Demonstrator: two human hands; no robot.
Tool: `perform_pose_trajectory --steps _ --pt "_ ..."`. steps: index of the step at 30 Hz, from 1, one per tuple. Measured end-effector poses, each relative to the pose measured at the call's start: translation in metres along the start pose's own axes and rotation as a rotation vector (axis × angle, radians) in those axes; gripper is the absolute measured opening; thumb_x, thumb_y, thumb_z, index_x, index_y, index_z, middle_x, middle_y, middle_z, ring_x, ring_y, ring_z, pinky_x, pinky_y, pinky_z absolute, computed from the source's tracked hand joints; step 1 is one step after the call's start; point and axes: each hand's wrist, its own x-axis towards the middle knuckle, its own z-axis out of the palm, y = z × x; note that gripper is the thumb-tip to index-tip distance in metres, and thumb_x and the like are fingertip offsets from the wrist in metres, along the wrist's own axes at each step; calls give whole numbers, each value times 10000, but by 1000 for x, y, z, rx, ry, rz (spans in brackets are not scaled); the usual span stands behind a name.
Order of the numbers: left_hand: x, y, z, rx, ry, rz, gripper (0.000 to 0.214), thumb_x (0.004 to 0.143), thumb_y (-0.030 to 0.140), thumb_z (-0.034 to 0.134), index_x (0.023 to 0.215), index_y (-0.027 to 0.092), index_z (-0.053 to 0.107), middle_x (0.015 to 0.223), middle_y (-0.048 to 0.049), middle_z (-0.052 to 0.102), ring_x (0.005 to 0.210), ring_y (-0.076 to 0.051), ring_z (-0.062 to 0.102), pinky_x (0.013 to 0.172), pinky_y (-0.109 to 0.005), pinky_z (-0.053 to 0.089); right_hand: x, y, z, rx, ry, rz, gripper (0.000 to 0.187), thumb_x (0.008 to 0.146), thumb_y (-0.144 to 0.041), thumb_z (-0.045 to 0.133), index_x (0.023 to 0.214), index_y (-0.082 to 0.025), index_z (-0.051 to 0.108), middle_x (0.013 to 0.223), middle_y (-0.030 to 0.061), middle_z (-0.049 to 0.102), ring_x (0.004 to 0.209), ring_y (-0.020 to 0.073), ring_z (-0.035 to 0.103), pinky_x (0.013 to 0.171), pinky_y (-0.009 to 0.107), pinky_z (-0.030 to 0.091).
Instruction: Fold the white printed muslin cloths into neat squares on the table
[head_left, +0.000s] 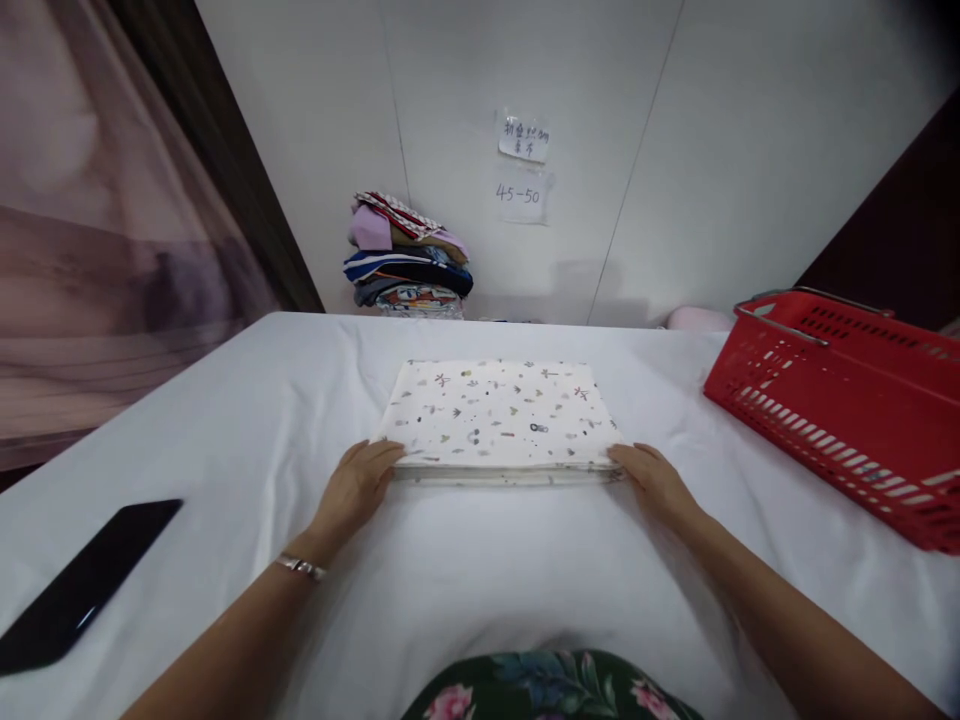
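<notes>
A folded white cloth (499, 412) printed with small coloured motifs lies flat in the middle of the white-covered table (480, 560). My left hand (358, 487) rests at its near left corner, fingers curled against the folded edge. My right hand (654, 478) sits at the near right corner, fingers together and touching that edge. Both hands press the sides of the cloth rather than lifting it. A thin bracelet circles my left wrist.
A red plastic basket (847, 410) stands at the table's right. A black phone (82, 585) lies at the left front. A stack of folded clothes (409, 258) sits against the back wall, beneath two paper notes (523, 165). A pink item (697, 318) lies behind the basket.
</notes>
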Motion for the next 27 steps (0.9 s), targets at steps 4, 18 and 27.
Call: perform_pose_trajectory --steps 4,18,27 --pt "-8 7 0 22 -3 14 315 877 257 363 1047 193 621 1105 -72 651 1046 -208 580 987 -433 346 -7 -3 1 -27 -22 9 420 835 -68 351 1148 -224 584 1167 62 628 1096 193 566 960 438 398" --pt "-16 15 -4 130 -59 18 313 861 199 380 1044 224 633 1109 -65 646 1064 -215 559 975 -427 329 4 4 5 -44 77 -69 354 875 -115 388 1138 -227 598 1163 60 631 1129 197 547 950 414 424" --pt "0 48 1 158 -48 16 360 834 117 364 1099 195 595 1132 -81 623 1074 -227 540 997 -463 304 -6 -1 11 -30 42 -101 366 894 -114 366 1176 -226 571 1190 71 612 1167 211 512 917 420 450"
